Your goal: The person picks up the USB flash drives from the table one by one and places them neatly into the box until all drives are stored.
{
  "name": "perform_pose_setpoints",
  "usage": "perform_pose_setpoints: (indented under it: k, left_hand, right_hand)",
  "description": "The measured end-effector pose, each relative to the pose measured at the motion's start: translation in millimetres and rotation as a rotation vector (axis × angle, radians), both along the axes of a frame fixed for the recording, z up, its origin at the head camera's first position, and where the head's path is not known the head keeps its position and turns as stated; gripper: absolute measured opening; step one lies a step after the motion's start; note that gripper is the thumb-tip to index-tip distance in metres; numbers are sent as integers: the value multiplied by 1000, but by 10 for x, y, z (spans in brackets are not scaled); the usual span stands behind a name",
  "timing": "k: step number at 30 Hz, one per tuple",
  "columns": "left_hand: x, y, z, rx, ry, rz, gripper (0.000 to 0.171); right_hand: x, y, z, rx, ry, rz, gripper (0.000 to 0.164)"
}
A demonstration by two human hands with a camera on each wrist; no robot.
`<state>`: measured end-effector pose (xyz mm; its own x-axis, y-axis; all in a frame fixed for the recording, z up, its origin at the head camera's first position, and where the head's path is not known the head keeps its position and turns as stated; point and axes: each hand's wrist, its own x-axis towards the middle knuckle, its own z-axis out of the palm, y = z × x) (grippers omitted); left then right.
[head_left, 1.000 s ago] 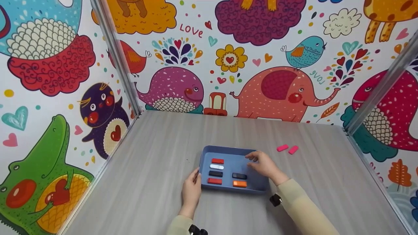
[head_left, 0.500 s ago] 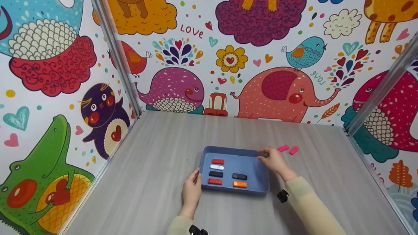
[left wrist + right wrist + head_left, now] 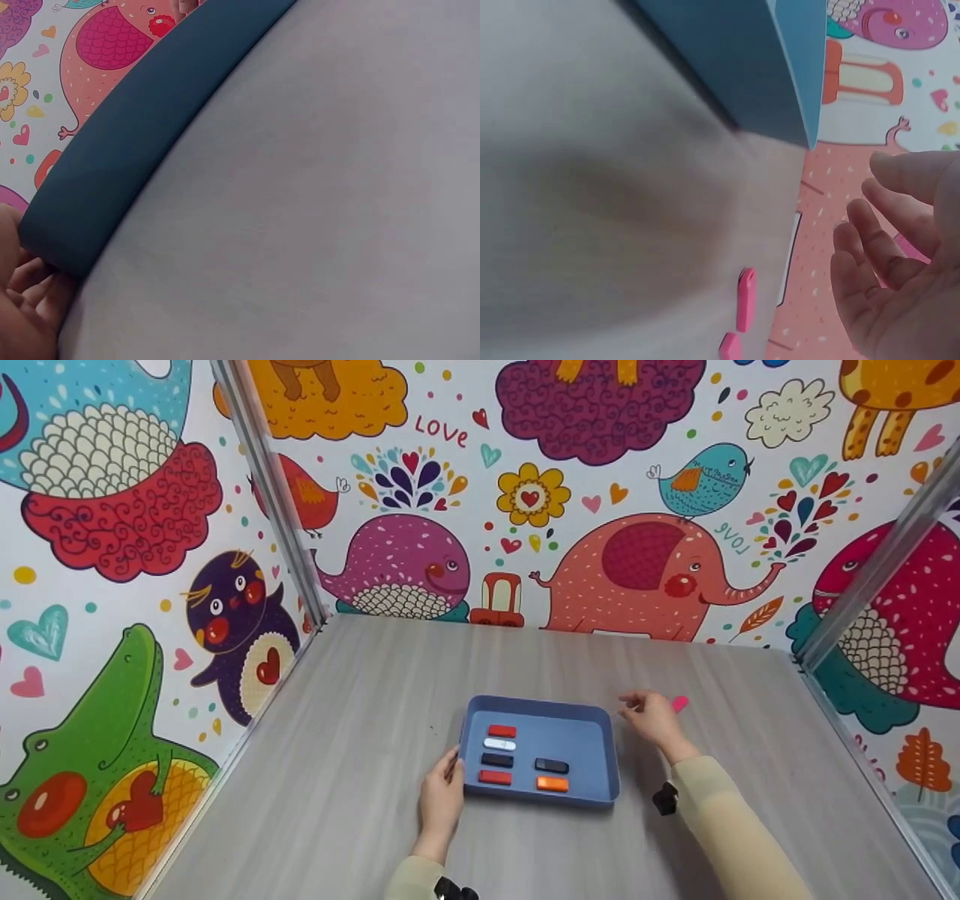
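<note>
A blue tray [image 3: 585,735] lies on the table. My left hand [image 3: 441,802] holds its left side; in the left wrist view the thumb and fingers are at the tray's corner. Inside, a left column has a red USB stick [image 3: 502,730], a white one [image 3: 499,745], a black one [image 3: 496,760] and another red one [image 3: 495,778]. To their right lie a black stick [image 3: 551,766] and an orange one [image 3: 552,784]. My right hand [image 3: 656,720], fingers loosely bent around nothing, hovers right of the tray, near two pink USB sticks [image 3: 746,300], one hidden in the head view.
The grey wood-grain table [image 3: 360,720] extends around the tray. Walls with cartoon animals [image 3: 405,562] enclose the back and sides, with metal posts [image 3: 862,577] at the corners.
My right hand has moved right, out from over the tray to beside the pink USB sticks. The left hand and the tray stay where they were.
</note>
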<state>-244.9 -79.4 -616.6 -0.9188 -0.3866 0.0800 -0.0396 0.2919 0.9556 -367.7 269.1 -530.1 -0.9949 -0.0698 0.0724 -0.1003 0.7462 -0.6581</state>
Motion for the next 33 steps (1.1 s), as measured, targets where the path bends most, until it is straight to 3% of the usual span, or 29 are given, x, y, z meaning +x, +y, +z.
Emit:
perform_pose_setpoints:
  k: [21,33]
  left_hand:
    - [4,9,17,0,-17,12,34]
    - [4,6,16,7,-22,10,34]
  right_hand:
    - [-107,488,-132,-114,-150,-232,42]
    - [-113,692,-323,-15,-97,-252,45]
